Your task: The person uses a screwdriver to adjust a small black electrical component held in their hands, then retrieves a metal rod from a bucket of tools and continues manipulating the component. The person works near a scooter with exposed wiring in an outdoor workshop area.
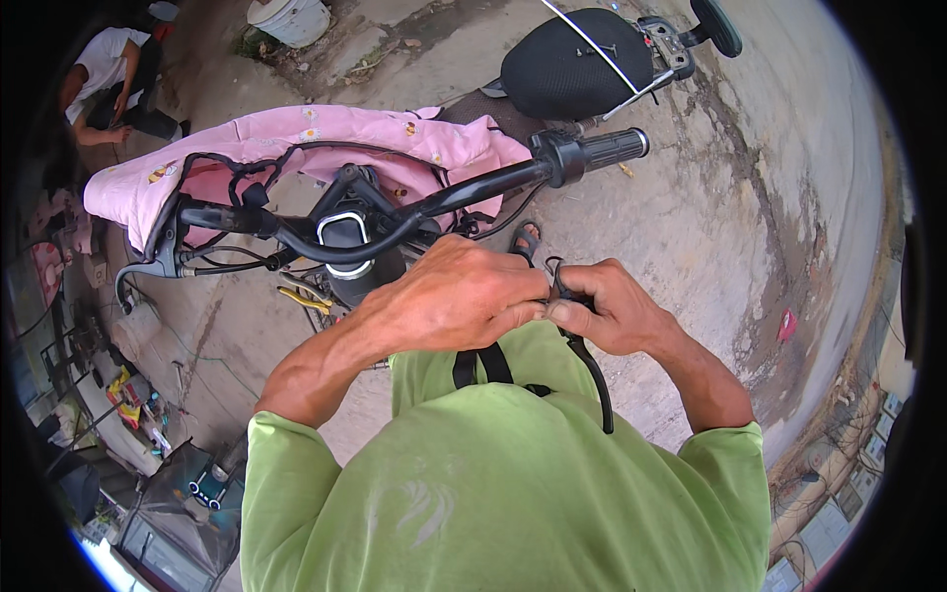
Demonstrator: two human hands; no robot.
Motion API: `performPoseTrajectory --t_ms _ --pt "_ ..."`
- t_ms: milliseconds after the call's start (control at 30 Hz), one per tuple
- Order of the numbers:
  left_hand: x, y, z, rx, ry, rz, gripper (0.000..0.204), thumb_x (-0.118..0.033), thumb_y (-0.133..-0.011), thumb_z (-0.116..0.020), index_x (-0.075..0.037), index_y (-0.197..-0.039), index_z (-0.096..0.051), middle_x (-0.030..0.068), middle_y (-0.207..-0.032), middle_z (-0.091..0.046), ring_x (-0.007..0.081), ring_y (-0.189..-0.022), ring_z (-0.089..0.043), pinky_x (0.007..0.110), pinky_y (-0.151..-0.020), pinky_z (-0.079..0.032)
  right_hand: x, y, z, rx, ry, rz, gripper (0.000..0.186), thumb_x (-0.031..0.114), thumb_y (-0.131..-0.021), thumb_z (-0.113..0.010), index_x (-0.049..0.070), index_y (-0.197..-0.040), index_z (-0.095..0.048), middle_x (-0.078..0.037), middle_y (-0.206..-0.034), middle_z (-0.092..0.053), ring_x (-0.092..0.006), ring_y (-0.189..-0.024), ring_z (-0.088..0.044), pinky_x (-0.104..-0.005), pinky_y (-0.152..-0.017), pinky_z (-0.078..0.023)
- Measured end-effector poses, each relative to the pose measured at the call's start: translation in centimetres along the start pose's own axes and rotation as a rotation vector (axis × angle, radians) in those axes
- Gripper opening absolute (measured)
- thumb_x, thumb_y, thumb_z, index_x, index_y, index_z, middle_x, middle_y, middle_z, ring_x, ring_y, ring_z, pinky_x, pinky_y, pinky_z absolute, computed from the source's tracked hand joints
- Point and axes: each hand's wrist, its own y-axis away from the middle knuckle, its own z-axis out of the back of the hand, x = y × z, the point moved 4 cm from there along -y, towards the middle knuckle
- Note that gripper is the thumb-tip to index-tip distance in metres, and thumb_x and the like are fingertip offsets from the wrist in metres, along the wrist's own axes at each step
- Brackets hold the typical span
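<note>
In front of my green shirt, both hands meet over a black brake lever [593, 383], whose curved blade hangs down toward my belly. My right hand [617, 308] is closed round its upper end, thumb and fingers pinched. Bent over from the other side, my left hand [469, 292] is closed with its thumb tip beside the right thumb; its fingertips grip the same end, partly hidden. A short dark cable loop [554, 264] rises between the hands. Just beyond them runs the black handlebar [419, 212] of a two-wheeler, with a ribbed grip [614, 150] at its right end.
A pink quilted cover [326, 128] drapes over the handlebar's front. Another brake lever [143, 274] sits at its left end. Behind is a black mesh-covered seat [567, 64]. Yellow-handled pliers [304, 299] lie below. A person [109, 74] crouches far left near a white bucket [289, 20].
</note>
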Motion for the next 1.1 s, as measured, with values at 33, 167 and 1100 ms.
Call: performPoseTrajectory --t_ms 33,167,1100 --pt "-0.1 0.0 0.1 -0.02 -0.001 -0.011 0.015 -0.018 -0.092 -0.077 -0.007 -0.094 -0.066 0.0111 -0.075 -0.061 0.0347 -0.071 -0.066 0.048 -0.061 -0.047 -0.2 0.0 -0.2 -0.09 0.022 0.012 0.051 0.045 -0.102 -0.065 -0.001 -0.078 -0.06 -0.016 -0.061 -0.051 -0.0318 -0.054 -0.049 -0.0438 -0.056 -0.043" --pt "0.1 0.2 -0.5 -0.105 -0.083 0.035 0.015 -0.017 -0.094 -0.075 -0.006 -0.094 -0.065 0.0124 -0.076 -0.063 0.0348 -0.07 -0.067 0.048 -0.061 -0.048 -0.9 -0.4 -0.3 -0.42 0.007 0.04 0.044 0.029 -0.111 -0.053 -0.003 -0.083 -0.064 -0.016 -0.064 -0.055 -0.0237 -0.055 -0.049 -0.0417 -0.056 -0.044" --pt "-2.5 3.6 -19.3 -0.945 0.383 0.347 0.065 -0.06 -0.102 -0.059 0.003 -0.113 -0.047 0.0179 -0.096 -0.048 0.0351 -0.084 -0.052 0.045 -0.078 -0.047 -1.9 -0.5 -5.9 -0.503 -0.648 -0.141 0.056 0.043 -0.114 -0.043 0.005 -0.078 -0.061 -0.001 -0.066 -0.057 -0.0086 -0.059 -0.047 -0.0288 -0.057 -0.038"
